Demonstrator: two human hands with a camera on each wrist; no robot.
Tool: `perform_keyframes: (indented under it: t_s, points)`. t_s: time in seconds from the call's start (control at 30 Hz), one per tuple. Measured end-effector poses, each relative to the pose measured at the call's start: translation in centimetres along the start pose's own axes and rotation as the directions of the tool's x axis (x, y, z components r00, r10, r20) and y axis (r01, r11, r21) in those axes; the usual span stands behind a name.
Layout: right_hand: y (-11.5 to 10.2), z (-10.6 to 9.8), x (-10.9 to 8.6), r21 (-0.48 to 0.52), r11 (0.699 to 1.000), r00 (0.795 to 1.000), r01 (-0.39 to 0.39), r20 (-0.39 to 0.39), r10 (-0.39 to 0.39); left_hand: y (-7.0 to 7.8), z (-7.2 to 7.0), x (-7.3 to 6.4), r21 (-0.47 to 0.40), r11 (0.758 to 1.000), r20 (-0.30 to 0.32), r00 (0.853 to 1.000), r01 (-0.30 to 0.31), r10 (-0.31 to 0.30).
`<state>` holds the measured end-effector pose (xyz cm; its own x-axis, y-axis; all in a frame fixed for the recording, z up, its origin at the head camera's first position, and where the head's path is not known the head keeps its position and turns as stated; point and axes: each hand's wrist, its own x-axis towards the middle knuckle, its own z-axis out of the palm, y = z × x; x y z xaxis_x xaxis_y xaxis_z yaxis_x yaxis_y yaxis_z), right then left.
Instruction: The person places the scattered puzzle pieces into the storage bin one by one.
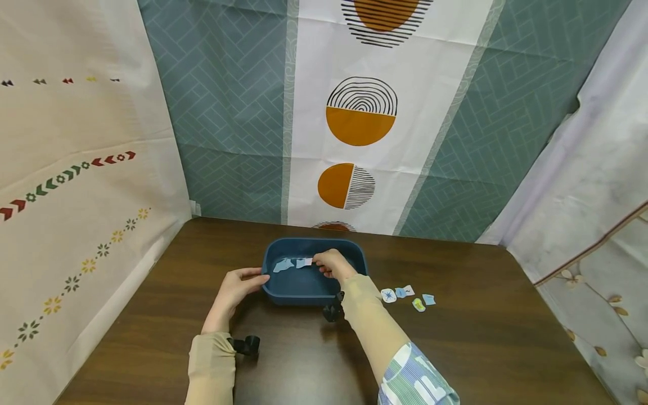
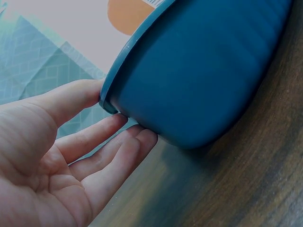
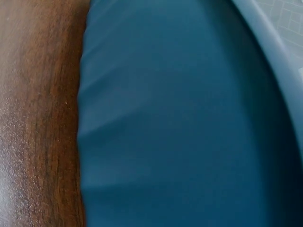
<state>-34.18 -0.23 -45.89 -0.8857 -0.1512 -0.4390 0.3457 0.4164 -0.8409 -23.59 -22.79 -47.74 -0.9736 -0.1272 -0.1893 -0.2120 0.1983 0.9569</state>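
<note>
Pale blue-and-pink piece (image 1: 304, 262) lies inside the blue tub (image 1: 304, 286), its right end at the right hand's (image 1: 335, 264) fingertips. Thumb and index finger are brought together there, pinching the end; the other fingers curl beneath. Just left of that piece, farther from those fingertips, lies a second pale blue piece (image 1: 283, 265).

The left hand (image 1: 237, 289) grips the tub's left end — thumb on the rim, index fingertip tucked just under it, so the gap is about the rim's thickness; the remaining fingers bend toward the outer wall.

Right of the right hand, past its wrist, sit small loose cut-outs (image 1: 388, 295) — one bears a blue starburst; any finer print is too small to read.
</note>
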Motion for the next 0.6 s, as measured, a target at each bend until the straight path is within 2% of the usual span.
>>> perform_keyframes:
  t_s: [0.43, 0.6]
  points:
    - [-0.15, -0.42, -0.35, -0.057, 0.998, 0.999, -0.019, 0.039, 0.021, -0.14, -0.07, 0.14, 0.001, 1.0, 0.003, 1.0, -0.006, 0.006]
    - [-0.07, -0.56, -0.51, -0.061, 0.998, 0.998, -0.003, 0.056, 0.006, -0.13, -0.05, 0.14, 0.0, 1.0, 0.003, 1.0, -0.006, 0.006]
